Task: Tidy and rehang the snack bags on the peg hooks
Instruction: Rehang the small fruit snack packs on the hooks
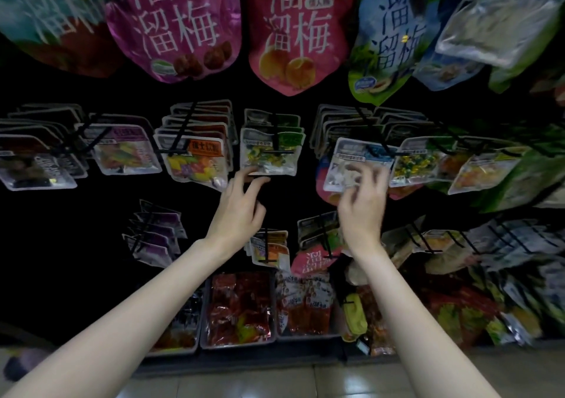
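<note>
Left hand (237,211) spread, fingertips touching bottom edge of green-topped bag (270,153) on middle-row hook (276,136). Right hand (362,205) blurred, loosely curled at white-and-blue bag (351,165); grip unclear. Straightening step, seemingly; next, squaring each bag.

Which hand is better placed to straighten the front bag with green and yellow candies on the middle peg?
Left. The left hand has fingertips at the lower edge of that green-and-yellow candy bag, while the right hand is busy at the white-candy bag one peg over.
</note>
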Tool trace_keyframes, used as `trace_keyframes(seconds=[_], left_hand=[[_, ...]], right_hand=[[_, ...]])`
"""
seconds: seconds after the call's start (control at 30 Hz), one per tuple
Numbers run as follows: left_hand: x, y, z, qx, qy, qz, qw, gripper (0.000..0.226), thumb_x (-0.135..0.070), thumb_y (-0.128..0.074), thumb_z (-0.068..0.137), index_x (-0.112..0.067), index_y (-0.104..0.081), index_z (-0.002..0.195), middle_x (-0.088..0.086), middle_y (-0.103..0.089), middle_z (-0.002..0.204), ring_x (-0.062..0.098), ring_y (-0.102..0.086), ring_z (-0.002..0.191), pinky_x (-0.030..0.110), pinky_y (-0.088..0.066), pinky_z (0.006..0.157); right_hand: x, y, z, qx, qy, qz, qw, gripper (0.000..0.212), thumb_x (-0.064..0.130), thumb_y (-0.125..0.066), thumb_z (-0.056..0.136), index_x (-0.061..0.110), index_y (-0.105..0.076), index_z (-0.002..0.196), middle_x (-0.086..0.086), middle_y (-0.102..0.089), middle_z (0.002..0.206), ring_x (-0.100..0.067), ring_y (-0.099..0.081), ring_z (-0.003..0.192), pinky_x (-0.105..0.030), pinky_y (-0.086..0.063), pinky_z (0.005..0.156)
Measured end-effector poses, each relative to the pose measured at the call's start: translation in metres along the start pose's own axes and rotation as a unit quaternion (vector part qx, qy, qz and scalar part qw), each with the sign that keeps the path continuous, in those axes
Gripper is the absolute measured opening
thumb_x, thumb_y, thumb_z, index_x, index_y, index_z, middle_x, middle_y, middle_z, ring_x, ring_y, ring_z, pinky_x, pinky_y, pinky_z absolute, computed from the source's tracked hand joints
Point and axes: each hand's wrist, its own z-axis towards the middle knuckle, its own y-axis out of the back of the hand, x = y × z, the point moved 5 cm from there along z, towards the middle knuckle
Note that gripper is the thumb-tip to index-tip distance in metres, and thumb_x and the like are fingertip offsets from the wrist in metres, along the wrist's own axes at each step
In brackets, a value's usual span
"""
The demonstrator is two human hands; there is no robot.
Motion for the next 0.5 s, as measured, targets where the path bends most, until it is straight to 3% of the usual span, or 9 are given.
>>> trace_keyframes(seconds=[0.1,0.17,0.23,0.4,0.5], left_hand=[[-0.014,-0.013,0.003,0.01,-0.003,0.009,1.0,0.039,-0.002,-0.054,0.087,-0.006,-0.051,0.126,0.019,-0.037,0.136,0.037,-0.042,0.123,0.052,-0.041,0.097],[-0.023,-0.023,0.005,0.021,0.003,0.019,1.0,0.041,-0.004,-0.052,0.088,-0.007,-0.049,0.129,0.018,-0.037,0.138,0.036,-0.042,0.123,0.048,-0.041,0.097],[-0.03,-0.029,0.007,0.028,0.009,0.019,0.999,0.042,-0.006,-0.051,0.089,-0.009,-0.047,0.131,0.018,-0.036,0.137,0.036,-0.043,0.12,0.046,-0.043,0.095],[-0.032,-0.032,0.001,0.024,0.026,0.007,0.999,0.041,-0.003,-0.052,0.088,-0.008,-0.048,0.129,0.014,-0.039,0.135,0.031,-0.042,0.123,0.046,-0.042,0.098],[-0.025,-0.035,-0.013,0.025,0.048,-0.009,0.998,0.041,0.0,-0.052,0.088,-0.007,-0.05,0.128,0.013,-0.04,0.135,0.032,-0.049,0.116,0.045,-0.045,0.093]], right_hand=[[-0.036,0.025,0.013,-0.042,-0.076,-0.033,0.996,0.04,-0.002,-0.051,0.086,-0.001,-0.044,0.126,-0.021,-0.036,0.132,-0.033,-0.038,0.123,-0.014,-0.028,0.096],[-0.058,0.022,0.031,0.024,-0.1,-0.097,0.99,0.056,0.011,-0.055,0.09,0.002,-0.029,0.14,-0.018,-0.027,0.146,-0.032,-0.023,0.136,-0.028,-0.021,0.108],[-0.07,0.016,0.048,0.086,-0.086,-0.124,0.985,0.065,0.019,-0.056,0.091,0.006,-0.021,0.145,-0.015,-0.025,0.149,-0.03,-0.018,0.138,-0.033,-0.017,0.111],[-0.079,0.01,0.06,0.11,-0.077,-0.066,0.989,0.067,0.018,-0.057,0.091,0.011,-0.02,0.146,-0.014,-0.021,0.148,-0.03,-0.02,0.136,-0.037,-0.025,0.108],[-0.079,0.015,0.056,0.076,-0.081,-0.018,0.994,0.057,0.014,-0.057,0.09,0.008,-0.03,0.14,-0.013,-0.026,0.143,-0.025,-0.029,0.133,-0.029,-0.028,0.107]])
